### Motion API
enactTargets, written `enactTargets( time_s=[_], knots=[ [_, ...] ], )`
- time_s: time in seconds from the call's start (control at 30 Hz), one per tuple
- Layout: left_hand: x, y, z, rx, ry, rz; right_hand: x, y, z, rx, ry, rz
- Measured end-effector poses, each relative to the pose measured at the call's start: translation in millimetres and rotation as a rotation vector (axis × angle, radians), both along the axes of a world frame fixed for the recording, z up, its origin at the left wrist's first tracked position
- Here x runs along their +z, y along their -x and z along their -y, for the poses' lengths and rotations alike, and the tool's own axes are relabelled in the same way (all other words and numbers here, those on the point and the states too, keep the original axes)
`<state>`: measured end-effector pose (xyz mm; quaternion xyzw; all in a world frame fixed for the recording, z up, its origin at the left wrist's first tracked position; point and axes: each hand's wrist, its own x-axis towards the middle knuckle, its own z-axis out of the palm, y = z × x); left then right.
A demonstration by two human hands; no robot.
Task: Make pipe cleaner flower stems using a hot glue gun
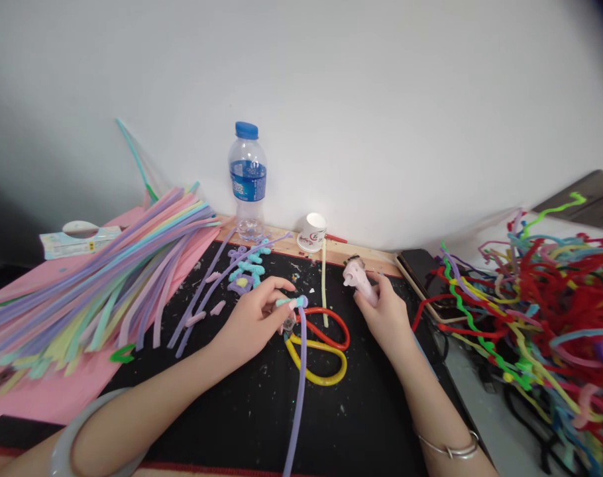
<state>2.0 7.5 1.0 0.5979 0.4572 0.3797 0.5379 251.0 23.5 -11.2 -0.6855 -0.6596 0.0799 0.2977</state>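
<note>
My left hand (264, 308) pinches a purple pipe cleaner (300, 377) near its top end, where a short teal piece meets it. The long stem hangs down toward the front of the black mat. Below those fingers lie scissors with one red and one yellow handle (344, 371); their blades are mostly hidden by my hand. On the right, my right hand (385, 311) is wrapped round a small pale pink hot glue gun (361, 279), its dark tip pointing up and away. Past my left hand rests a teal and purple pipe-cleaner piece (249, 268).
A large bundle of pastel pipe cleaners (117, 271) covers the left side. A water bottle (248, 185) and a paper cup (312, 232) stand by the wall. To the right are a phone (425, 271) and a tangled heap of coloured pipe cleaners (554, 318).
</note>
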Motion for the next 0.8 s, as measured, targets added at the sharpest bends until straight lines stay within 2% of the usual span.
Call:
enactTargets(
  time_s=[0.07,0.17,0.27,0.4,0.47,0.57,0.8],
  knots=[
    [0.5,0.0,0.2,-0.008,0.005,0.011,-2.9,-2.2,-1.9,-0.01,-0.028,0.027],
    [1.2,0.2,0.6,-0.014,0.013,0.026,2.8,3.7,1.4,0.042,-0.2,0.07],
    [1.5,0.5,0.7,-0.02,0.022,0.04,14.0,20.8,12.4,0.215,-0.327,-0.009],
    [1.3,0.3,0.2,-0.024,0.029,0.045,16.9,47.1,29.1,0.532,-0.215,-0.101],
    [1.6,0.0,0.4,-0.031,0.019,0.03,13.8,56.1,34.4,0.629,-0.169,-0.112],
    [3.0,-0.6,1.5,-0.05,0.002,-0.023,10.9,61.7,38.1,0.645,-0.129,-0.108],
    [3.8,-1.7,4.5,-0.118,-0.062,-0.174,16.3,56.6,40.0,0.679,-0.169,-0.106]
  ],
)
